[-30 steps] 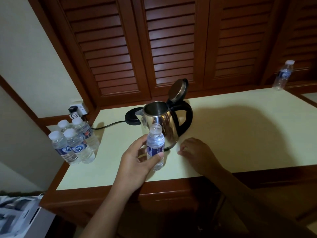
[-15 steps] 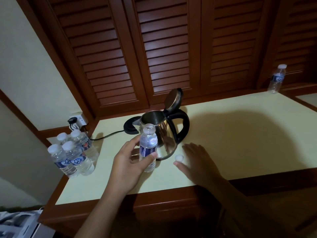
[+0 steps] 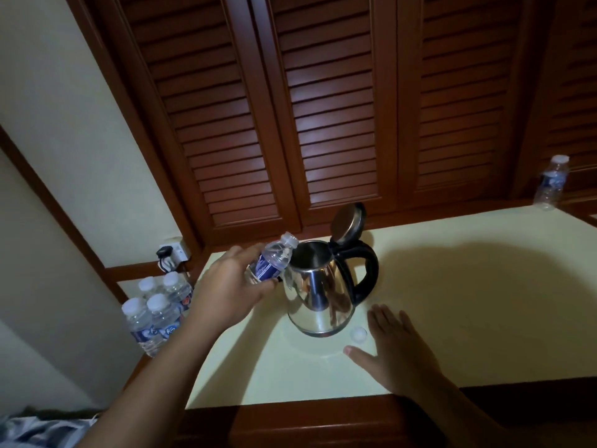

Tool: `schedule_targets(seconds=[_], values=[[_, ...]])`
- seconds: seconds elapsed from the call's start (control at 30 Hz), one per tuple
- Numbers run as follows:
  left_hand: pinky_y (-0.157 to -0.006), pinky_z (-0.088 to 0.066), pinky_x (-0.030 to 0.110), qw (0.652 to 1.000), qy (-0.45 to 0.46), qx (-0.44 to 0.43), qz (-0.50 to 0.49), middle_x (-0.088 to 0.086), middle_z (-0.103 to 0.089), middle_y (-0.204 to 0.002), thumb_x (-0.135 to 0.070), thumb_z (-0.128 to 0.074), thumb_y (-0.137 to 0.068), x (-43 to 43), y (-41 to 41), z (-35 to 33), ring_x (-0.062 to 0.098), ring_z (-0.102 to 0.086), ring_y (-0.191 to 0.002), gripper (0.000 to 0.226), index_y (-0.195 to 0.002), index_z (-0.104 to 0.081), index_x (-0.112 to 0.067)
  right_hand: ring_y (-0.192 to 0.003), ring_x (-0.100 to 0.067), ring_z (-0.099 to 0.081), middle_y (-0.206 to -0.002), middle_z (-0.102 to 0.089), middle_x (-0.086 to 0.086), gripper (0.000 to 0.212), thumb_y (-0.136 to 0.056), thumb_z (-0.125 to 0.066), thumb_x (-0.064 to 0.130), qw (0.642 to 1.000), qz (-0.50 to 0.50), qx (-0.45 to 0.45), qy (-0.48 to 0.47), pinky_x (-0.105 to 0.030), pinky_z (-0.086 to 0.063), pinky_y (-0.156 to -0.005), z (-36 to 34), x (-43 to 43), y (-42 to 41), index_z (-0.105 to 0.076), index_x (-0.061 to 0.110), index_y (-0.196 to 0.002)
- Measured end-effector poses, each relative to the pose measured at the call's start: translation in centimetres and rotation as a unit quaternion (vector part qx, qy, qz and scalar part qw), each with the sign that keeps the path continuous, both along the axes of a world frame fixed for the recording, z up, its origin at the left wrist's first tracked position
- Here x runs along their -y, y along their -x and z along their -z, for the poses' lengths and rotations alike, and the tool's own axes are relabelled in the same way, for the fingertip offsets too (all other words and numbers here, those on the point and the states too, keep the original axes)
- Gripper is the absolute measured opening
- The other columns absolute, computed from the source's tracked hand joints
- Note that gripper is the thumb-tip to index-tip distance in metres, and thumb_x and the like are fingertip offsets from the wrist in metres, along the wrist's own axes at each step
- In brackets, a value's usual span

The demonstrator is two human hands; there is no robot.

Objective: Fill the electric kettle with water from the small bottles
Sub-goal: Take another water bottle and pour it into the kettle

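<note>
head | left hand (image 3: 226, 287) fingers clamp bottle (image 3: 273, 262), now tilted at kettle (image 3: 318, 297) | right hand (image 3: 399, 349) fingers apart

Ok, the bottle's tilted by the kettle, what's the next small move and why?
Probably ease the bottle over the kettle and tip further: its cap is off, the lid is up, the left hand holds its mouth beside the rim.

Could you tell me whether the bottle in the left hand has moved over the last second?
Yes: the bottle rose from in front of the kettle and tipped, neck now at its rim.
</note>
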State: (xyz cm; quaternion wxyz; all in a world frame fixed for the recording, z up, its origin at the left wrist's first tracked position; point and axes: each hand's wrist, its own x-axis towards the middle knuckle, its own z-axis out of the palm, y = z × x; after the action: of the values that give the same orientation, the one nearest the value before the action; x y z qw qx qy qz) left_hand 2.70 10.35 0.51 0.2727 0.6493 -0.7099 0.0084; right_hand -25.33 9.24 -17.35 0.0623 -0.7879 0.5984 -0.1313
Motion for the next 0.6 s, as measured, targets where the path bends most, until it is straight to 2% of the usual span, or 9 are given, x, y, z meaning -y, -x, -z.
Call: schedule_targets(seconds=[0.13,0.23,0.33,0.47,0.6], values=[[-0.076,-0.057,0.041,0.989,0.018,0.147,-0.006,-0.008,-0.059,-0.115,-0.051,-0.074,-0.086,1.6,-0.3,-1.4,0.024,-0.064,-0.106,0.072,-0.152,-0.046,-0.041,-0.154,-0.017,-0.006,-0.167,-0.012,-0.004,0.109,-0.081,-0.014,0.088,1.000,0.005,-0.006,0.008,-0.040,0.004,-0.124,0.0,0.1,0.0,-0.013,0.012,-0.159],[-0.084,-0.051,0.041,0.968,0.039,0.247,-0.002,-0.007,-0.062,-0.125,-0.049,-0.070,-0.088,2.5,0.0,-2.3,0.024,-0.062,-0.116,0.072,-0.154,-0.043,-0.038,-0.154,-0.016,-0.006,-0.167,-0.012,-0.003,0.107,-0.081,-0.016,0.088,1.000,0.009,0.008,0.003,-0.039,0.004,-0.124,0.1,0.2,0.0,-0.015,0.014,-0.159],[-0.091,-0.044,0.044,0.949,0.051,0.311,0.006,-0.008,-0.062,-0.132,-0.051,-0.067,-0.091,3.0,0.4,-3.2,0.024,-0.060,-0.120,0.066,-0.151,-0.042,-0.037,-0.154,-0.015,-0.006,-0.167,-0.013,-0.002,0.104,-0.082,-0.018,0.087,1.000,0.007,0.019,0.007,-0.038,0.004,-0.124,0.1,0.2,0.0,-0.018,0.016,-0.158],[-0.091,-0.040,0.045,0.918,0.073,0.389,0.019,-0.007,-0.061,-0.139,-0.051,-0.065,-0.094,3.7,0.3,-3.8,0.025,-0.058,-0.123,0.063,-0.152,-0.042,-0.038,-0.154,-0.015,-0.006,-0.167,-0.014,-0.001,0.100,-0.084,-0.021,0.086,0.999,0.005,0.027,0.021,-0.037,0.002,-0.124,-0.1,-0.1,0.0,-0.020,0.018,-0.158],[-0.089,-0.040,0.048,0.897,0.079,0.434,0.027,-0.005,-0.061,-0.140,-0.044,-0.069,-0.093,4.1,0.1,-4.2,0.027,-0.057,-0.121,0.064,-0.152,-0.044,-0.036,-0.154,-0.014,-0.004,-0.167,-0.013,0.001,0.095,-0.087,-0.026,0.082,0.999,-0.005,0.043,0.018,-0.033,0.006,-0.122,-0.2,-0.2,0.0,-0.020,0.020,-0.158]])
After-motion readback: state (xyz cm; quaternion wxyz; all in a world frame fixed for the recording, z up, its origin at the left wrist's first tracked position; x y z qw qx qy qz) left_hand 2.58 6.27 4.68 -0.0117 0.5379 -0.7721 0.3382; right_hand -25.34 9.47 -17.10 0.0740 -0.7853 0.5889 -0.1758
